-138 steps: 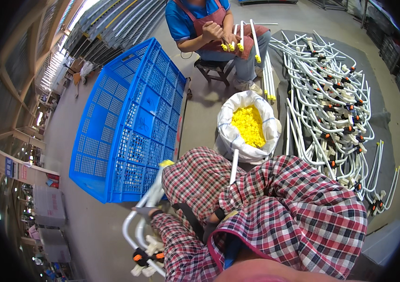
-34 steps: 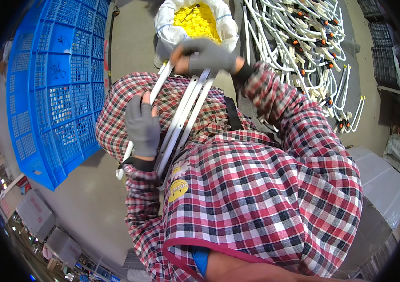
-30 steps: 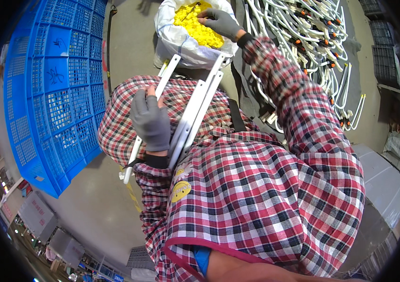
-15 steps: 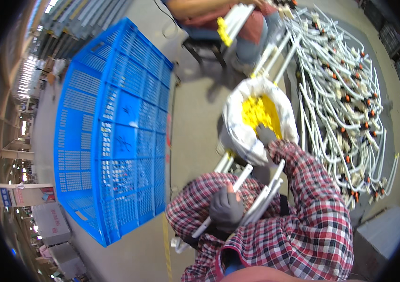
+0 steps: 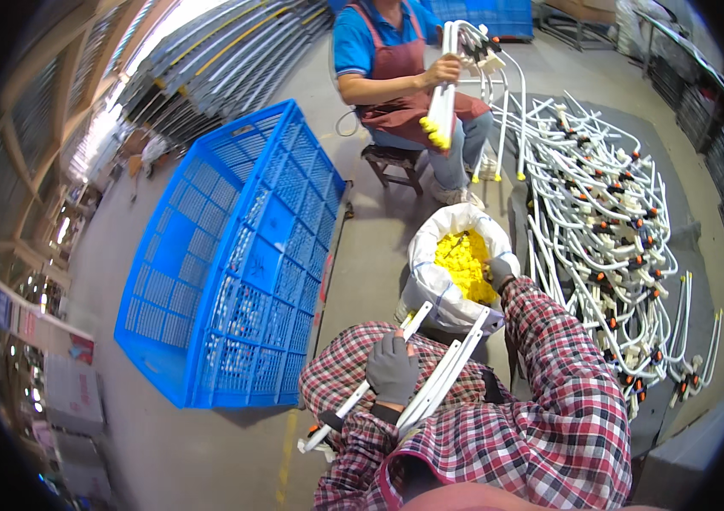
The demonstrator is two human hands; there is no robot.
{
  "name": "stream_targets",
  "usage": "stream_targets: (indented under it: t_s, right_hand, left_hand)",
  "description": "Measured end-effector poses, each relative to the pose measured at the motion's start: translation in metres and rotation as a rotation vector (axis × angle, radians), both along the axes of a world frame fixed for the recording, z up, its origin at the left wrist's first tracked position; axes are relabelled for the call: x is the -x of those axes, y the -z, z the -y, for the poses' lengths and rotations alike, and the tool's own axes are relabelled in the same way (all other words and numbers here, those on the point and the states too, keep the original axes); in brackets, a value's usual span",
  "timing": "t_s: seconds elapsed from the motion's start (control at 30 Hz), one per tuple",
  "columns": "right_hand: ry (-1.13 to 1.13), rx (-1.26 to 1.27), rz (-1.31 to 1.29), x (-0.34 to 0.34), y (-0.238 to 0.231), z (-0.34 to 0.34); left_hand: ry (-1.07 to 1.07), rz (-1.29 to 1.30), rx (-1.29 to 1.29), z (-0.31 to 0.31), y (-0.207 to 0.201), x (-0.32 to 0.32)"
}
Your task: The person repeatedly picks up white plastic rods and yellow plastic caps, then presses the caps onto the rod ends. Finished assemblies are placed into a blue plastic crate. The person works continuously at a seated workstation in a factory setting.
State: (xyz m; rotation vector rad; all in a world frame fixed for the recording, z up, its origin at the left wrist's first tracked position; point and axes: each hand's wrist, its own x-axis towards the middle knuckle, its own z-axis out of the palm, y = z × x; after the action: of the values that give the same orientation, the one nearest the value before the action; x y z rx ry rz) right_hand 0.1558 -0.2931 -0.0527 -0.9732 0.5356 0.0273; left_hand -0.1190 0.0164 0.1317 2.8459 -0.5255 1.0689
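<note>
My left hand [image 5: 393,368], in a grey glove with bare fingertips, is closed around a white tube [image 5: 347,404] lying slantwise over my lap. Beside it, more white tubes [image 5: 447,372] rest across my thigh. A white woven sack [image 5: 432,294] stands open in front of my knees, with small yellow caps [image 5: 462,262] inside. My right hand [image 5: 502,268], also gloved, is at the sack's right inner edge beside the caps. Its fingers look curled, and whatever they hold is hidden.
A big blue plastic crate [image 5: 209,289] stands at the left. Ahead, a person [image 5: 413,77] on a low stool [image 5: 396,166] holds yellow-tipped white tubes [image 5: 440,106]. Many bent white tubes [image 5: 583,213] with black and orange fittings cover a dark mat [image 5: 677,234] at the right.
The view has tilted up, so more of the seated person shows. My right hand has shifted from among the yellow caps to the sack's right edge. My left hand still grips the tube.
</note>
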Motion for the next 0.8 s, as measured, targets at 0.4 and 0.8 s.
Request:
stream_targets:
  t_s: [0.4, 0.8]
  right_hand:
    - [-0.789, -0.166, 0.402, 0.069, -0.084, -0.038]
    - [-0.949, -0.086, 0.455, 0.115, -0.136, -0.081]
  left_hand:
    - [-0.102, -0.142, 0.119, 0.009, 0.049, -0.037]
    - [-0.120, -0.114, 0.118, 0.012, 0.038, -0.033]
